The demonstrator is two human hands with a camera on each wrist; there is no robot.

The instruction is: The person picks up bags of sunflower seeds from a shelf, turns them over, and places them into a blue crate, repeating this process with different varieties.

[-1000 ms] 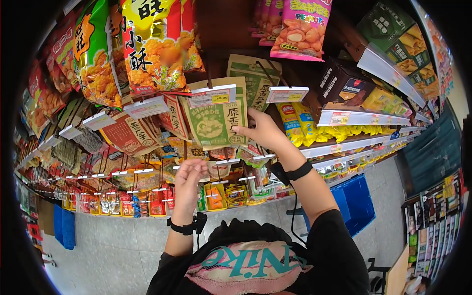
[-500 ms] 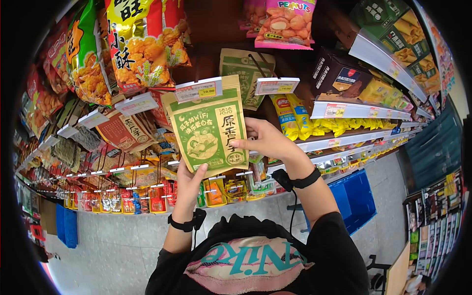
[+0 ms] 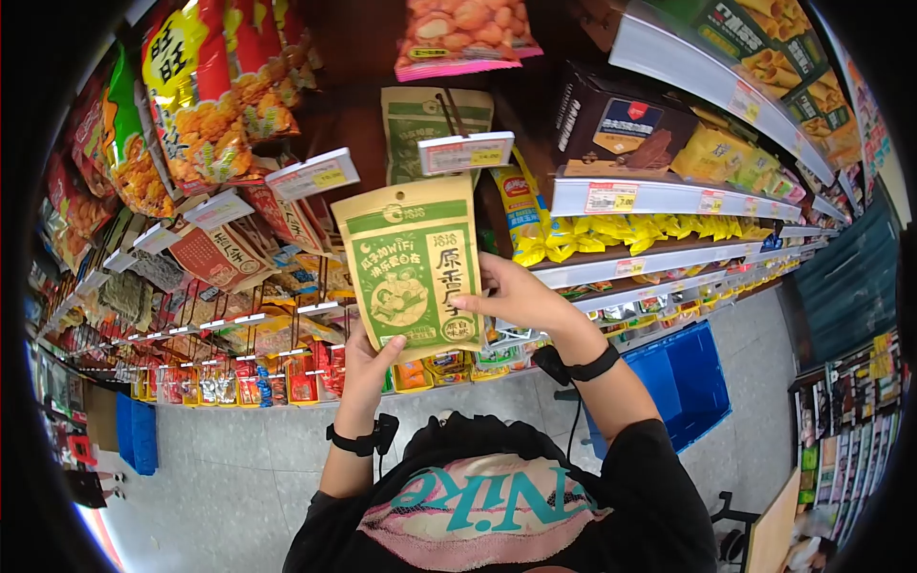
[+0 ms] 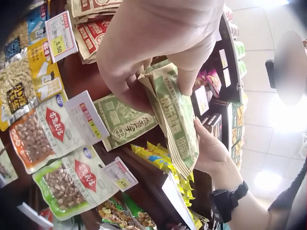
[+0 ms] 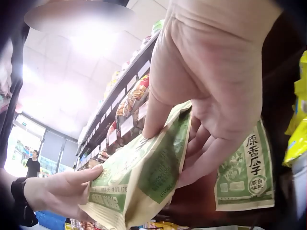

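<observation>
A green and kraft-paper bag of melon seeds (image 3: 411, 272) is held up in front of the shelves, its printed face toward the head camera. My left hand (image 3: 368, 363) grips its lower left corner, thumb on the front. The right hand (image 3: 523, 298) pinches its right edge, thumb in front and fingers behind. In the right wrist view the bag (image 5: 158, 167) shows its folded side and bottom between both hands. Behind it, a similar green bag (image 3: 406, 143) hangs on a hook under a price tag (image 3: 466, 154).
Puffed snack bags (image 3: 196, 105) hang at upper left, a pink peanut bag (image 3: 468, 38) at top. A dark box (image 3: 621, 129) and yellow packets (image 3: 521, 210) sit on the right-hand shelves. Price-tagged hooks (image 3: 313, 173) jut out. A blue bin (image 3: 683, 387) stands on the floor.
The bag has come out from behind its price tag, toward me and downward. My left hand, empty at first, now grips its lower corner; my right hand keeps hold of its edge.
</observation>
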